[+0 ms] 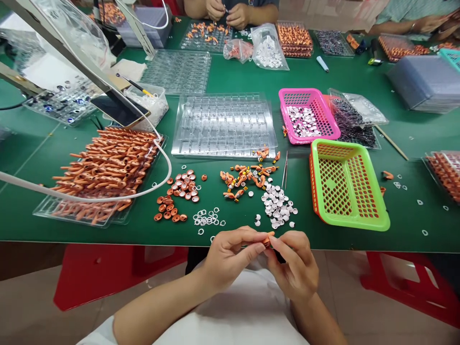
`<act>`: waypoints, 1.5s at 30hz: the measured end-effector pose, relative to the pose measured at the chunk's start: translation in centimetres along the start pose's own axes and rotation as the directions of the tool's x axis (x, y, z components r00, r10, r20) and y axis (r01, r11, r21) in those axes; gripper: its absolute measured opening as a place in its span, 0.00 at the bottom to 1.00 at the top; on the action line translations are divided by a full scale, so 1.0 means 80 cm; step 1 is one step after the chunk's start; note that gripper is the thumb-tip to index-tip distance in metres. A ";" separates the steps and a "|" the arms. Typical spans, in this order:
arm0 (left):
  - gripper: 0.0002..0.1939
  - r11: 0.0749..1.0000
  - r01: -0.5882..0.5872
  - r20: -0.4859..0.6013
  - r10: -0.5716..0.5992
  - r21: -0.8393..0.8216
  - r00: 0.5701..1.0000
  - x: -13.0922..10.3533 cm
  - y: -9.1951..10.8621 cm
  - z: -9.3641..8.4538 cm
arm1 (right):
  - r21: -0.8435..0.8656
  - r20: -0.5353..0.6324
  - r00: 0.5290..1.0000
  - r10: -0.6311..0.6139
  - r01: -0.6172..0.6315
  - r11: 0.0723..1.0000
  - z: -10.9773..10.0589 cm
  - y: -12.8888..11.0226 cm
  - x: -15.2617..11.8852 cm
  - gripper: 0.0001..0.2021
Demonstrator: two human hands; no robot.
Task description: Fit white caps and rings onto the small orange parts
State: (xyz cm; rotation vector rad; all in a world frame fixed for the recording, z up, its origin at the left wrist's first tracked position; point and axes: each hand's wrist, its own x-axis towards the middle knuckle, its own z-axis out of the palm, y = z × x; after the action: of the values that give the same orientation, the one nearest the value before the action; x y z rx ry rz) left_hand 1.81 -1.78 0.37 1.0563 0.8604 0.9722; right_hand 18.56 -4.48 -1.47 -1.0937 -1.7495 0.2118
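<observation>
Close to the table's front edge, my left hand [235, 256] and my right hand [296, 263] meet at a small orange part [268, 239], pinched between the fingertips of both. Its details are mostly covered by the fingers. Just beyond them lie white round caps [278, 206] in a loose pile, with tweezers [285, 171] behind. Orange pieces with yellow bits [247, 178] form a cluster farther up. White rings [206, 219] and orange cups [185, 184] are scattered to the left of my hands.
A green basket [384, 221] stands right, a pink basket [332, 132] behind it. Clear trays [223, 124] lie mid-table. Orange sticks [111, 163] fill trays at left, under a white cable [165, 155] and a metal arm [77, 60]. Other people's hands [239, 15] work across the green table [247, 76].
</observation>
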 end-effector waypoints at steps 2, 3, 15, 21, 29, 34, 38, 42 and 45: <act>0.11 1.000 -0.010 0.008 0.010 -0.028 1.000 0.002 0.001 0.000 | 0.001 -0.002 1.000 -0.003 0.003 1.000 0.000 0.000 0.001 0.24; 0.10 0.999 -0.018 0.003 0.018 -0.041 1.000 0.003 0.001 0.001 | 0.007 0.000 1.000 0.000 0.000 1.000 0.001 0.000 0.001 0.24; 0.09 0.980 -0.200 -0.087 0.201 0.023 0.976 0.007 -0.002 0.010 | 0.221 -0.011 0.987 0.158 -0.152 0.963 0.009 0.007 -0.012 0.21; 0.08 0.941 -0.322 -0.066 0.329 0.103 0.942 0.008 -0.003 0.012 | 0.218 -0.047 0.985 0.166 -0.152 0.964 0.012 0.010 -0.019 0.21; 0.15 0.830 -0.511 0.008 0.523 0.224 0.852 0.009 -0.002 0.009 | 0.225 -0.066 0.979 0.192 -0.173 0.959 0.015 0.011 -0.024 0.18; 0.17 0.742 -0.590 0.051 0.608 0.317 0.792 0.009 -0.004 0.008 | 0.244 -0.074 0.975 0.210 -0.187 0.952 0.017 0.012 -0.027 0.17; 0.18 0.701 -0.625 0.084 0.640 0.344 0.764 0.010 -0.005 0.007 | 0.231 -0.070 0.971 0.228 -0.207 0.951 0.018 0.013 -0.028 0.16; 0.16 0.723 -0.606 0.082 0.618 0.332 0.782 0.012 -0.004 0.006 | 0.239 -0.075 0.971 0.225 -0.201 0.950 0.018 0.014 -0.027 0.16; 0.12 0.749 -0.572 0.066 0.586 0.334 0.807 0.012 -0.001 0.005 | 0.232 -0.062 0.974 0.218 -0.198 0.952 0.017 0.014 -0.026 0.16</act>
State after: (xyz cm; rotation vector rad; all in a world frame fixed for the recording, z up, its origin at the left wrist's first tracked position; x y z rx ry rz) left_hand 2.54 -1.03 0.27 1.6717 0.7582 1.4019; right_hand 18.25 -4.90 -4.14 -1.1028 -1.4906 0.4747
